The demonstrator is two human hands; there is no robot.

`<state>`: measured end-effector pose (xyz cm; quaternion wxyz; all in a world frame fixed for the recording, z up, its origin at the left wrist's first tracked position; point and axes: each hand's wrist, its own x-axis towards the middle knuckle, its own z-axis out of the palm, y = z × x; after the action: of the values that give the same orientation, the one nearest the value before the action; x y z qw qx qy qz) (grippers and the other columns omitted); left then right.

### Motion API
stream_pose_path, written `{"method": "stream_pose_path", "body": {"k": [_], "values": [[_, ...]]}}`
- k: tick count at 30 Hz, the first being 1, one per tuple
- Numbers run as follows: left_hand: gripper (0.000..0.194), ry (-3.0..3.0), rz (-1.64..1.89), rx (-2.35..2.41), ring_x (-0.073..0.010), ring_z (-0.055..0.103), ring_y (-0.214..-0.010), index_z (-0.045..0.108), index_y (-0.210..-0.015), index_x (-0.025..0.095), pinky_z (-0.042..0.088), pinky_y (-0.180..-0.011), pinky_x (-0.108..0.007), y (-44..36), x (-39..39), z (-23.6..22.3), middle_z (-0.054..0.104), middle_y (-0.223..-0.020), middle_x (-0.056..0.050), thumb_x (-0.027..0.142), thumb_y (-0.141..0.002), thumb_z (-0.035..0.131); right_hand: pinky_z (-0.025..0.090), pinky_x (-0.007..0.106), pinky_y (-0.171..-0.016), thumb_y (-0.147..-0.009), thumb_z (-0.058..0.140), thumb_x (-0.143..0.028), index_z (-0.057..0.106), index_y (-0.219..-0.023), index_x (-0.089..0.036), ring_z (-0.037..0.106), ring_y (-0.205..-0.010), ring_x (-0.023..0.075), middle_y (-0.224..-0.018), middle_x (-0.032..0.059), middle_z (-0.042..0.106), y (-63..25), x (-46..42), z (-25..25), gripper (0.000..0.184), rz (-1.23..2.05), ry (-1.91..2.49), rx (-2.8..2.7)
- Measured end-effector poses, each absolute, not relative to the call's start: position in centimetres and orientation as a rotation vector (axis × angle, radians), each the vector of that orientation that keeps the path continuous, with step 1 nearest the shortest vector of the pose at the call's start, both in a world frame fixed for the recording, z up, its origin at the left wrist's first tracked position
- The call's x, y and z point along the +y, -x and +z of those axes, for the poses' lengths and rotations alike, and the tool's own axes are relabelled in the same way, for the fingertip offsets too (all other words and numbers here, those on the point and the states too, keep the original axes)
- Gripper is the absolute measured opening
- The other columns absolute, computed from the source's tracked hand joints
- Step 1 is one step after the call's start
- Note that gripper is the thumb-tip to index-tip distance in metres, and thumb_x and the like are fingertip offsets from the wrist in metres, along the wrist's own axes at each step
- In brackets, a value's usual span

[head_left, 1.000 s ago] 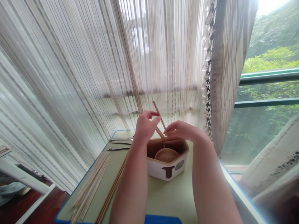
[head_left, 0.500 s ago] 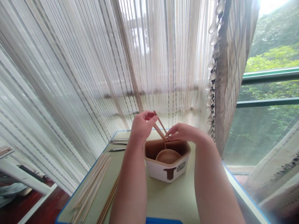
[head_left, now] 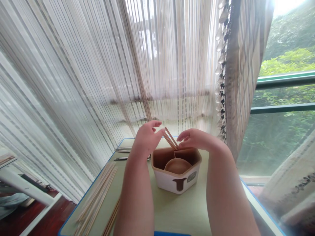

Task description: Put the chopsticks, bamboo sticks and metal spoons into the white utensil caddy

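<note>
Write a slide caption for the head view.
Left hand and right hand frame brown sticks at the far rim of a white box.

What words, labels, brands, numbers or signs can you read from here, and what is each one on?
No text can be read.
Oval grey-green label on the front of the white box: faint marks, too small and blurred to read.
Dark brown emblem beside it: a shape rather like a T; I can't tell if it is meant as a letter.
Elsewhere: no lettering I can make out.
</note>
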<state>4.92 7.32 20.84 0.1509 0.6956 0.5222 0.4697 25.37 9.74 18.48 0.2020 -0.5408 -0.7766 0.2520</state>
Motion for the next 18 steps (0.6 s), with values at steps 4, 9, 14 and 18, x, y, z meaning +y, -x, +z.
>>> {"method": "stream_pose_path", "body": {"k": [4, 9, 14, 18], "values": [[0.025, -2.027, 1.178, 1.495, -0.0176, 0.061, -0.065, 0.070, -0.087, 0.021, 0.047, -0.060, -0.029, -4.6, 7.3, 20.4, 0.069, -0.078, -0.006, 0.030, -0.064, 0.070, 0.045, 0.024, -0.064, -0.068, 0.063, -0.032, 0.072, -0.086, -0.025, 0.062, -0.075, 0.0167, -0.084, 0.0017, 0.071, -24.5, 9.1, 19.1, 0.021, 0.693, 1.429, -2.218], [0.014, -1.993, 1.154, 1.429, -0.0165, 0.061, -0.060, 0.070, -0.077, 0.018, 0.046, -0.057, -0.028, -5.2, 8.0, 20.2, 0.067, -0.067, -0.004, 0.028, -0.068, 0.065, 0.044, 0.023, -0.062, -0.070, 0.058, -0.027, 0.071, -0.081, -0.021, 0.060, -0.070, 0.0152, -0.074, 0.0015, 0.070, -23.9, 9.1, 19.0, 0.018, 0.706, 1.391, -2.243], [0.022, -1.937, 1.386, 1.358, -0.0164, 0.063, -0.067, 0.068, -0.085, 0.018, 0.048, -0.061, -0.028, -5.4, 8.1, 20.5, 0.069, -0.076, -0.006, 0.033, -0.070, 0.065, 0.044, 0.022, -0.062, -0.071, 0.058, -0.026, 0.070, -0.081, -0.020, 0.060, -0.071, 0.0146, -0.076, 0.0015, 0.069, -24.1, 9.4, 18.8, 0.017, 0.668, 1.342, -2.209], [0.024, -1.937, 1.455, 1.306, -0.0154, 0.062, -0.065, 0.068, -0.085, 0.017, 0.049, -0.062, -0.029, -5.5, 8.5, 20.3, 0.069, -0.077, -0.006, 0.035, -0.070, 0.066, 0.044, 0.022, -0.062, -0.070, 0.060, -0.027, 0.069, -0.081, -0.020, 0.060, -0.072, 0.0149, -0.076, 0.0017, 0.069, -24.2, 9.3, 18.7, 0.016, 0.719, 1.347, -2.212]]}}
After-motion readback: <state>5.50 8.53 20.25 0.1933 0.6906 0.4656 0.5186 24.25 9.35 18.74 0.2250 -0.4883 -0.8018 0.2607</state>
